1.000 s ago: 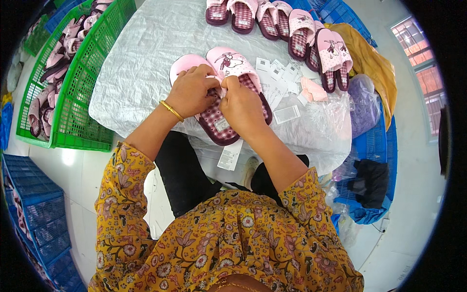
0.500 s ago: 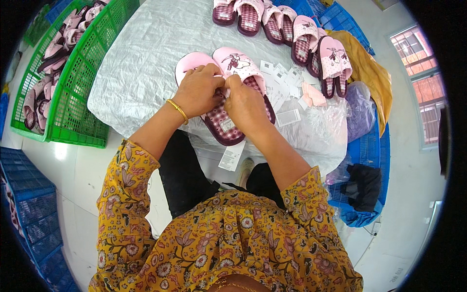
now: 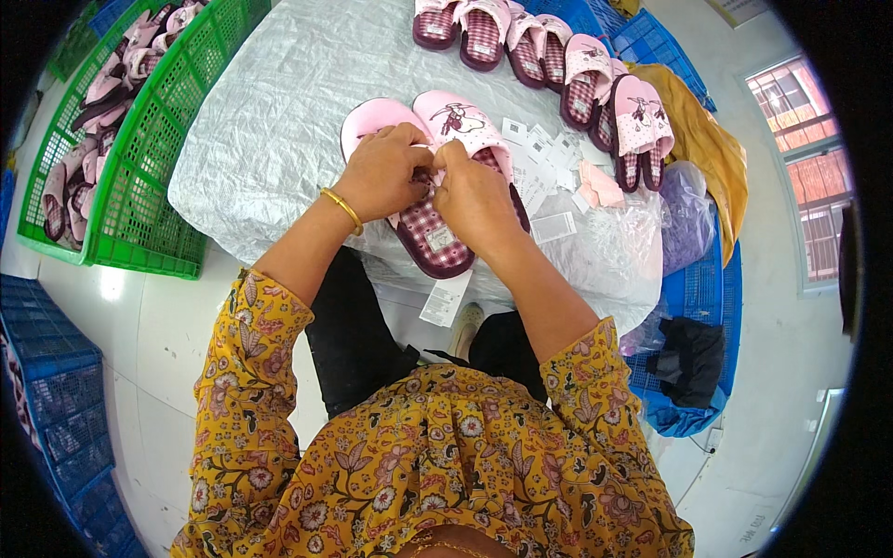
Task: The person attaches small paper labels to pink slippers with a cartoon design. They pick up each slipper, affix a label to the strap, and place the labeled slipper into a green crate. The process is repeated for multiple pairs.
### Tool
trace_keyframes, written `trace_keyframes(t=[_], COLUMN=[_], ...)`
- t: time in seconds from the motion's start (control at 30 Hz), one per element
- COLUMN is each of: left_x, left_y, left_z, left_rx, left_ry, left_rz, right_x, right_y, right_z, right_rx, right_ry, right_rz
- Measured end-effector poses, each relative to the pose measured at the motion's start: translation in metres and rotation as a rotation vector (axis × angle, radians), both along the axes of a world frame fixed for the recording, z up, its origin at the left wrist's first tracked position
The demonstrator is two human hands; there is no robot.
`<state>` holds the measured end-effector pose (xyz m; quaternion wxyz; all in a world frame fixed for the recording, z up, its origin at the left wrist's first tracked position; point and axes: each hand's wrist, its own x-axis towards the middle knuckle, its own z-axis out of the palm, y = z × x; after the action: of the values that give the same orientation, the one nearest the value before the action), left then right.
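Observation:
A pair of pink slippers with checked insoles lies side by side on the covered table, toes pointing away from me. My left hand reaches over the left slipper, its fingers closed on the edge of the upper. Beside it, my right hand pinches at the inner edge of the right slipper. The fingertips of both hands meet between the two uppers; whatever small thing is there is hidden. A white printed tag sticks out below the slipper heels, at the table's near edge.
Finished-looking pink slippers line the table's far right. Loose white tags and a pink scrap lie right of my hands. A green crate of slippers stands left, blue crates nearer, and a blue bin right.
Both hands stay at the slippers' uppers, with only slight finger movement. The whole view has shifted a little; nothing has plainly been taken up or let go.

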<state>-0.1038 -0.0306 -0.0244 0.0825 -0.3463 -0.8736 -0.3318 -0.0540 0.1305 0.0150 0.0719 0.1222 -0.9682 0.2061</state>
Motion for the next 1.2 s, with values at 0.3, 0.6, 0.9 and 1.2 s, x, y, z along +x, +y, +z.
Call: trace_keyframes(t=[0.3,0.6,0.9,1.2], left_x=[-0.001,-0.003,0.0,-0.008], left_y=[0.0,0.0,0.0,0.006], left_z=[-0.005,-0.006,-0.004,-0.01], left_rx=[0.012,0.025,0.021,-0.04], left_ry=[0.013,0.003,-0.003,0.064], left_rz=[0.005,-0.013,0.0,0.002], right_x=[0.003,0.004,0.003,0.006], right_y=[-0.002,-0.003,-0.004,-0.001], right_z=[-0.002,-0.006,-0.008,-0.028], right_rx=[-0.004,0.005,0.05,-0.065], right_ry=[0.03,0.051,0.111,0.221], right_rz=[-0.02,-0.041,-0.022,-0.117])
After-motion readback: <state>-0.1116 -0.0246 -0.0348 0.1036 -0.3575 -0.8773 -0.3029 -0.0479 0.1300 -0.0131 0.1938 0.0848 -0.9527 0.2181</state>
